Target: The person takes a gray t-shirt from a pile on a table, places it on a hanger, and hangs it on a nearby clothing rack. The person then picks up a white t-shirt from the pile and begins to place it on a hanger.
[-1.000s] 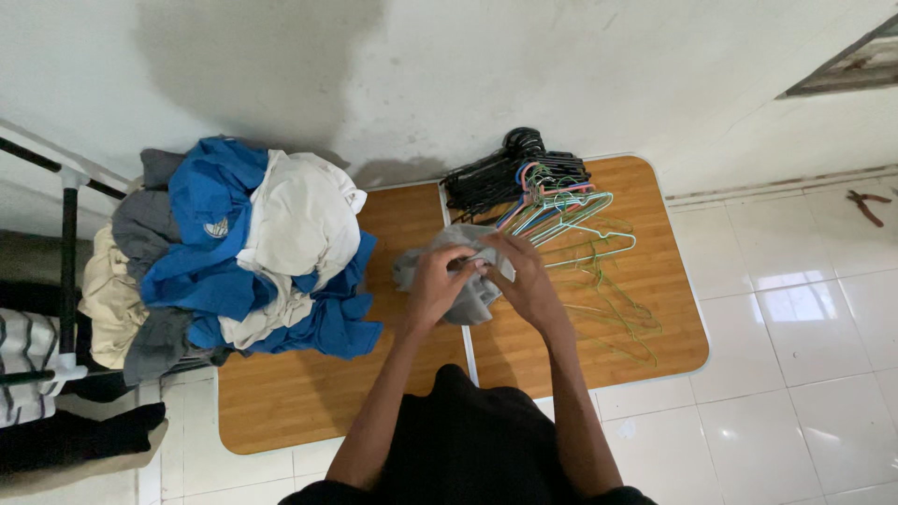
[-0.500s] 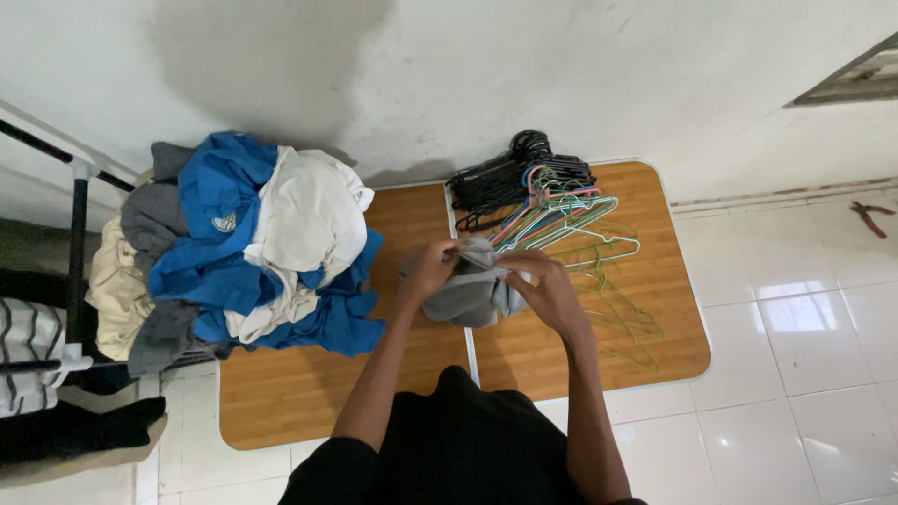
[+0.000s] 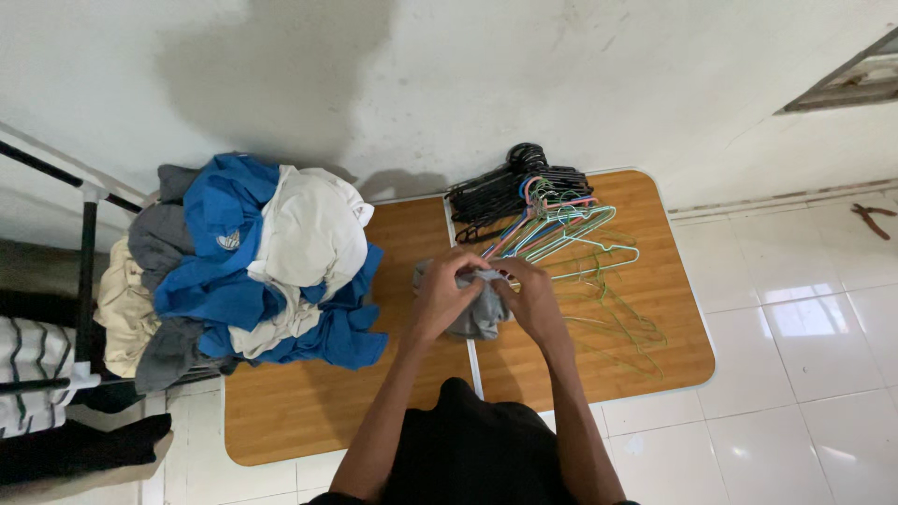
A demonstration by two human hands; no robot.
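Both hands hold a small grey garment (image 3: 479, 316) bunched up above the middle of a wooden folding table (image 3: 309, 411). My left hand (image 3: 441, 292) grips its left side, fingers curled over the top edge. On the right side, my right hand (image 3: 530, 295) pinches the cloth. The two hands nearly touch. Just beyond the hands lies a pile of hangers (image 3: 543, 215): black ones at the back, thin pink, blue and green ones in front. To the left sits a heap of clothes (image 3: 253, 262) in blue, white and grey.
A dark metal rack (image 3: 86, 243) with a striped cloth (image 3: 33, 360) stands at the far left. A white wall runs along the table's back edge. White floor tiles (image 3: 804, 355) lie to the right, with a small tool (image 3: 872, 220) on them.
The grey garment has been gathered smaller between my hands, which have drawn closer together and a little nearer to me. The view has shifted slightly.
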